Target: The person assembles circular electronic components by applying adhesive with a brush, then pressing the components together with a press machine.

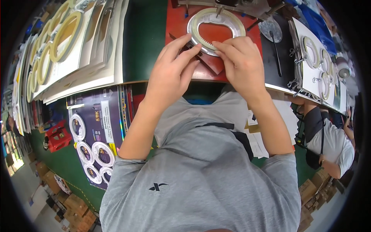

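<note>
The person's left hand point(172, 73) has its fingers loosely curled, with the thumb and forefinger pinched at the near rim of a pale, cream-coloured plastic ring with fine teeth along its inner edge point(216, 29). The right hand point(241, 63) lies beside it, fingers bent and pressed down on the same stretch of rim, so both hands grip or press the ring rather than lift it; what lies under the fingertips cannot be made out. The ring rests flat on a red work board point(177, 23) at the far edge of the dark green table point(143, 38), seated around a raised red form. By the look of it the ring is already seated, with the hands' work on its near edge not yet finished. To the left lie stacks of white cards each carrying a yellowish ring point(65, 36), which appear done, and below them purple printed sheets with white rings point(94, 145). To the right stands a black panel point(276, 58) and more white cards with clipped-on rings point(315, 58). Another person in a grey shirt point(336, 145) works at the lower right.
</note>
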Available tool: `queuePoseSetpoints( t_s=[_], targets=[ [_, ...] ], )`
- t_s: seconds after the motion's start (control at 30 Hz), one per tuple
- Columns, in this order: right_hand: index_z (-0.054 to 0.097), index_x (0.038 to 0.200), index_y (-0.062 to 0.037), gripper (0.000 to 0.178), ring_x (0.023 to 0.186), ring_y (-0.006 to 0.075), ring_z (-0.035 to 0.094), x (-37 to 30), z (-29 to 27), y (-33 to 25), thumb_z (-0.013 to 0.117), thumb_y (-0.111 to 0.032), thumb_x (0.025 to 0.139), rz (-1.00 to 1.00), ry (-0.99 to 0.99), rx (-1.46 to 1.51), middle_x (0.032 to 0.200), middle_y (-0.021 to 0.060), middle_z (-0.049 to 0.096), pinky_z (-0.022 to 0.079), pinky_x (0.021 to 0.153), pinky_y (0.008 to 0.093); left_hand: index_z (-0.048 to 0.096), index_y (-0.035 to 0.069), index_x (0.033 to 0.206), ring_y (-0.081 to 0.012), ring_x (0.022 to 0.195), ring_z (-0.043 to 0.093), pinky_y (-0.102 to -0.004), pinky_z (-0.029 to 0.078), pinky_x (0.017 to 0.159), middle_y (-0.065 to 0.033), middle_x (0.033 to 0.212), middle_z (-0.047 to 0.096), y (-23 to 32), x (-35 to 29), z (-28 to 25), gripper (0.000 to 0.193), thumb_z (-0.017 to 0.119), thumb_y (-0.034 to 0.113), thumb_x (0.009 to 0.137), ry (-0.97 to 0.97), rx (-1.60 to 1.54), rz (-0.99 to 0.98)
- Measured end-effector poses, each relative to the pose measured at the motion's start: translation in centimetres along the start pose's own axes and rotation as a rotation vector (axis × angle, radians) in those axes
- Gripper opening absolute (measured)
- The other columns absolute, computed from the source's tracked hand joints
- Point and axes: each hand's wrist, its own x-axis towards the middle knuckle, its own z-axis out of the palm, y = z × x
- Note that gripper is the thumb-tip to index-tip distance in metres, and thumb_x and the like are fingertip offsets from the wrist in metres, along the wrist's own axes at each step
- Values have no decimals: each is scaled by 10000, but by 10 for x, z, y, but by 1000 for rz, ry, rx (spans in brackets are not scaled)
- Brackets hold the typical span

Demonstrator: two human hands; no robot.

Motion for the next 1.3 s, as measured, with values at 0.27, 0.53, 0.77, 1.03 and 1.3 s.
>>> queuePoseSetpoints(
  t_s=[0.27, 0.53, 0.77, 1.03, 1.3],
  targets=[
    [789, 1034, -68, 212, 931, 260, 646, 0, 4, -9, 769, -33, 826, 99, -47, 8, 947, 54, 702, 522, 822, 384, 710, 4, 1116, -362, 1067, 677, -413, 535, 943, -171, 1149, 728, -3, 9, 5, 240, 739, 31, 879, 143, -115, -75],
    [791, 987, -70, 180, 887, 224, 628, 4, 2, -11, 741, -63, 814, 52, -66, -74, 861, 25, 664, 485, 755, 369, 737, 22, 1060, -219, 864, 707, -321, 563, 765, -126, 1013, 741, -11, 40, 20, 170, 757, 115, 919, 216, -24, -277],
    [776, 1037, -73, 255, 921, 218, 625, 2, 2, -11, 715, -54, 790, -11, -85, -112, 930, 16, 667, 475, 777, 366, 778, 80, 1144, -203, 888, 728, -315, 581, 800, -109, 1187, 756, -25, 45, 31, 244, 742, 158, 915, 217, -68, -187],
    [724, 1160, -63, 261, 1057, 262, 641, 9, 5, 6, 717, -146, 913, 33, 32, -76, 1141, 54, 702, 476, 875, 398, 785, 88, 1071, -240, 895, 741, -326, 593, 819, -121, 1159, 761, -27, 52, 33, 199, 692, 79, 896, 201, -162, -234],
    [487, 1462, 64, 611, 1416, 423, 458, 21, 27, 27, 549, -393, 1061, 245, -146, -191, 1520, 279, 485, 362, 1184, 463, 777, 89, 1108, -217, 894, 756, -307, 584, 819, -100, 1179, 767, -29, 55, 28, 213, 695, 91, 912, 115, -68, -200]
  ],
)
